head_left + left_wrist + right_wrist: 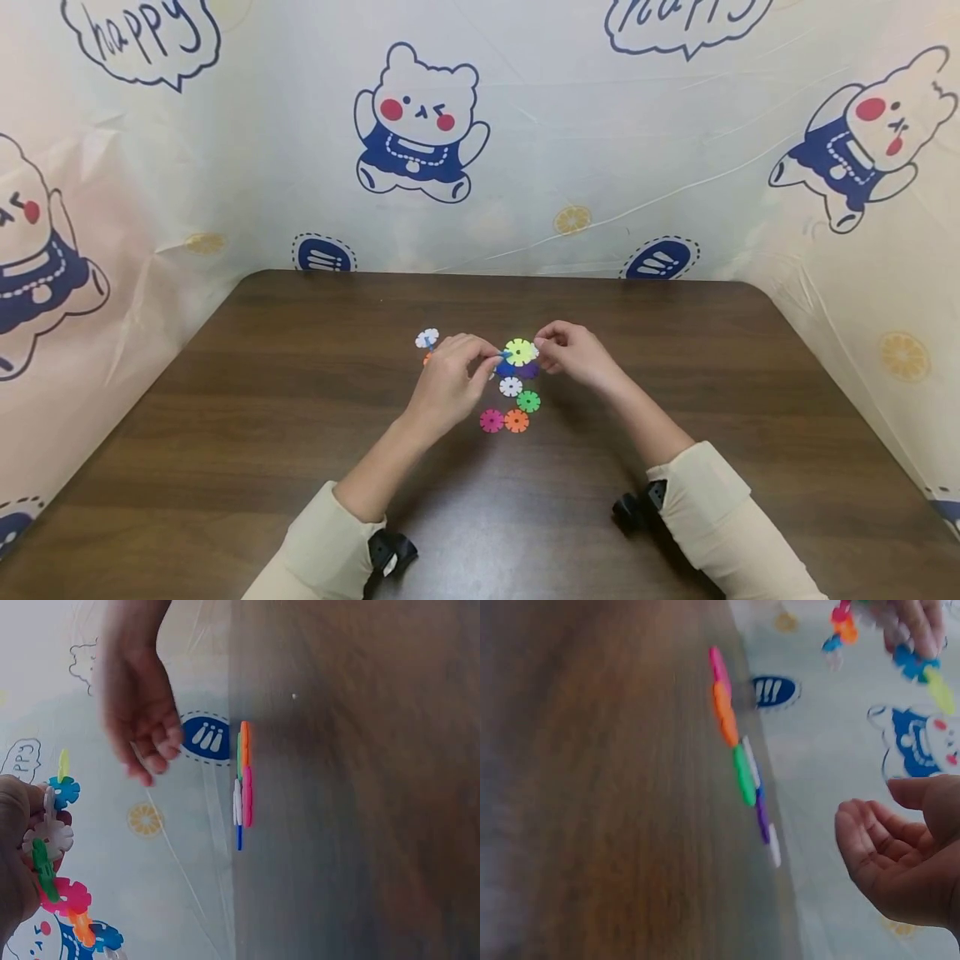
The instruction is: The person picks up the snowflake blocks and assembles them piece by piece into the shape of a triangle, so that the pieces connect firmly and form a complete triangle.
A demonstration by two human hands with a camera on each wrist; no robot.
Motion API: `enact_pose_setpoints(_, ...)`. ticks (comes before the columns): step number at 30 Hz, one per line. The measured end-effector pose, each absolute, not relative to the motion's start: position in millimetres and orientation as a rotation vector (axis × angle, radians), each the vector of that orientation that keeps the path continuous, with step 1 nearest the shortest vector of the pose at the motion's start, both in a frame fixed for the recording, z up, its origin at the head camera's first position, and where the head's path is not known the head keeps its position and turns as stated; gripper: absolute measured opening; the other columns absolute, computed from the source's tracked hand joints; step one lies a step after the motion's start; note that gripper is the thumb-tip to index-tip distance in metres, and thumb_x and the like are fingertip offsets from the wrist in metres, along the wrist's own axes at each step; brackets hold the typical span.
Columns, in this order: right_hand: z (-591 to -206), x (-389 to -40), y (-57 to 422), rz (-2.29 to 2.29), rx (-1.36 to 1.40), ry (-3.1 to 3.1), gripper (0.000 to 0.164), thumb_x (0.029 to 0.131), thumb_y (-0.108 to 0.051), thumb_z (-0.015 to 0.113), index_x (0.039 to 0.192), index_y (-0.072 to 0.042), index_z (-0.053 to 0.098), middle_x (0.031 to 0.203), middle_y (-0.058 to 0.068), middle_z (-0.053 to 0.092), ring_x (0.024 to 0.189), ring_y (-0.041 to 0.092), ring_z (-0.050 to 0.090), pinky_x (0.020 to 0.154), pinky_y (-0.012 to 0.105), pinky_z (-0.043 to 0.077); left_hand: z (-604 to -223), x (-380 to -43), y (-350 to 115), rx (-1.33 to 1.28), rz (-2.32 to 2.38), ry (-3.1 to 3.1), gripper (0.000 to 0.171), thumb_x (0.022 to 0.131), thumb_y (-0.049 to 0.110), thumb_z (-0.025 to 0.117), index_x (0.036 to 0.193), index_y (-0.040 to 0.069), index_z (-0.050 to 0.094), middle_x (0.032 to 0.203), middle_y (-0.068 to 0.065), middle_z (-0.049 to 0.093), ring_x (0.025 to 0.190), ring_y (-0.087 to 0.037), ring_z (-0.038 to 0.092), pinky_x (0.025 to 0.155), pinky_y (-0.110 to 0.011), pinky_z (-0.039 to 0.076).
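Note:
My left hand (448,379) pinches a chain of notched plastic discs, held up above the table. In the left wrist view the chain shows a blue disc (66,792), a white disc (52,838), a green disc (45,871) and a pink disc (67,895), then orange, blue and white ones. A yellow disc (520,352) sits at its near end, slotted into the blue one. Beside that yellow disc is my right hand (576,354), fingers loosely bent, apart from the chain and holding nothing in the right wrist view.
Several loose discs lie flat on the brown table (315,400) below the hands, among them a pink disc (492,421), an orange disc (517,421), a green disc (528,402) and a white disc (511,387). A printed curtain (555,150) surrounds the table's back and sides.

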State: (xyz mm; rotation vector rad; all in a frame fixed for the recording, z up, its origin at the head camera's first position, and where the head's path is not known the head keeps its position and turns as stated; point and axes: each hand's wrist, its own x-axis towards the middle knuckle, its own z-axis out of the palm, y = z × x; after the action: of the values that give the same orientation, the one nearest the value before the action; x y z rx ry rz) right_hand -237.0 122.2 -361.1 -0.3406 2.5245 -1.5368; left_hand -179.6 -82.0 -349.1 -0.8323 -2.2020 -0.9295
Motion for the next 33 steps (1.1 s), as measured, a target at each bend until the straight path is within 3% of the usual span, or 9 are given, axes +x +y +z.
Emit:
enact_pose_setpoints(6, -375.0, -262.5, 121.1, -1.323, -0.283, 2.639, 0.022, 0.091, -0.016, 0.059, 0.104, 0.001, 0.06, 0.09, 0.016, 0.062, 0.077, 0.026, 0.062, 0.069, 0.034, 0.053, -349.1, -181.0, -83.4, -0.821, -0.939, -2.184, 0.009, 0.076, -0.002, 0.073, 0.081, 0.001, 0.067, 0.078, -0.005, 0.066, 0.077, -0.018, 0.06, 0.075, -0.033, 0.046)
enact_pose_setpoints(13, -386.9, -282.8, 117.6, -1.162, -0.228, 2.714, 0.024, 0.088, -0.018, 0.063, 0.103, 0.001, 0.061, 0.086, 0.01, 0.062, 0.071, 0.018, 0.057, 0.061, 0.026, 0.048, -348.4, -180.6, -84.2, -0.815, -0.937, -2.191, 0.007, 0.078, 0.001, 0.072, 0.081, 0.003, 0.066, 0.078, -0.004, 0.066, 0.077, -0.017, 0.06, 0.076, -0.031, 0.046)
enact_pose_setpoints(23, -393.8, -290.4, 108.5, -1.038, -0.231, 2.774, 0.024, 0.078, -0.008, 0.067, 0.101, 0.002, 0.064, 0.083, 0.009, 0.061, 0.073, 0.019, 0.053, 0.064, 0.027, 0.044, -347.7, -181.2, -83.4, -0.824, -0.953, -2.176, 0.009, 0.076, -0.002, 0.073, 0.081, 0.002, 0.067, 0.077, -0.004, 0.066, 0.077, -0.016, 0.06, 0.077, -0.031, 0.046)
enact_pose_setpoints(33, -397.9, -292.3, 104.8, -0.934, -0.257, 2.826, 0.027, 0.077, -0.013, 0.074, 0.099, 0.001, 0.065, 0.082, 0.007, 0.059, 0.074, 0.019, 0.052, 0.063, 0.028, 0.042, -346.7, -180.4, -85.0, -0.798, -0.971, -2.18, 0.008, 0.077, -0.002, 0.072, 0.081, 0.001, 0.067, 0.078, -0.005, 0.066, 0.078, -0.018, 0.061, 0.078, -0.033, 0.046)
